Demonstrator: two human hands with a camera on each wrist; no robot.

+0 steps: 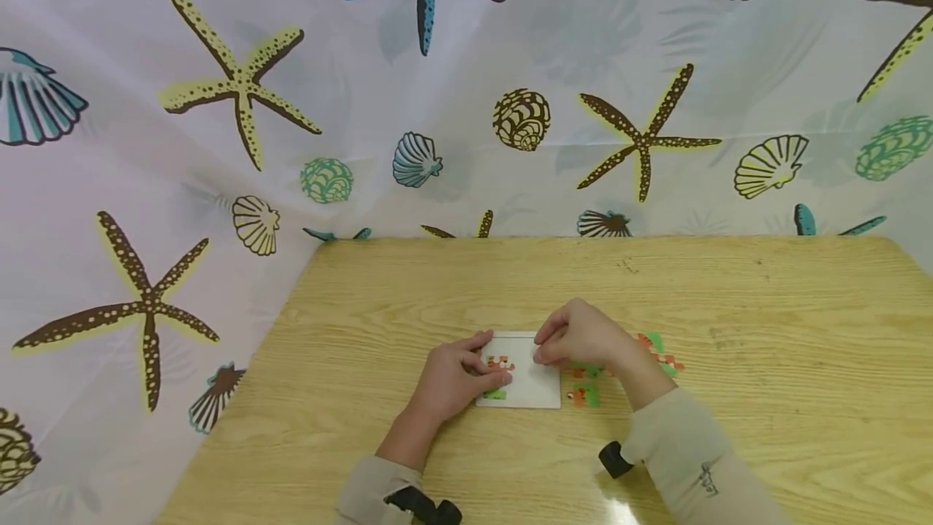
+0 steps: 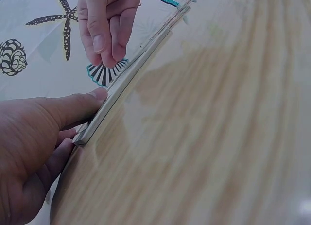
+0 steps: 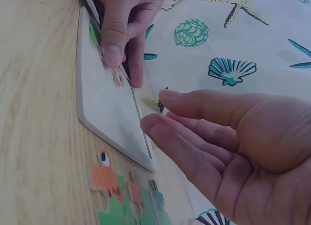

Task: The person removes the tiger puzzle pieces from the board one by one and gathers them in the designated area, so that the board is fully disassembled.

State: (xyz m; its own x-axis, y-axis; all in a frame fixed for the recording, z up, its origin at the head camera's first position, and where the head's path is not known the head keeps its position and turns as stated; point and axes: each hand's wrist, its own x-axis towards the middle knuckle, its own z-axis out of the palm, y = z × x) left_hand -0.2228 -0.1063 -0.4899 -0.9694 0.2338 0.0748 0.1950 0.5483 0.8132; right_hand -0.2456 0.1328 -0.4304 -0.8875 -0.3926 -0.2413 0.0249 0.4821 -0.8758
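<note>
A white puzzle board [image 1: 538, 386] lies flat on the table, with orange-and-white puzzle pieces [image 1: 500, 362] and a green piece [image 1: 494, 395] on its left part. My left hand [image 1: 450, 379] holds the board's left end, thumb over the top near the pieces and the other fingers at the edge, as the left wrist view shows. Over the board's right part hovers my right hand [image 1: 583, 336], its fingers bent loosely. In the right wrist view, its thumb [image 3: 194, 102] and forefinger stand apart with nothing visible between them.
Several loose orange-and-green puzzle pieces [image 1: 585, 395] lie just right of the board, some partly hidden under the right forearm. More pieces [image 1: 665, 353] lie beyond that forearm. The wooden table [image 1: 787, 363] ends at a curtain [image 1: 466, 104] printed with starfish and shells.
</note>
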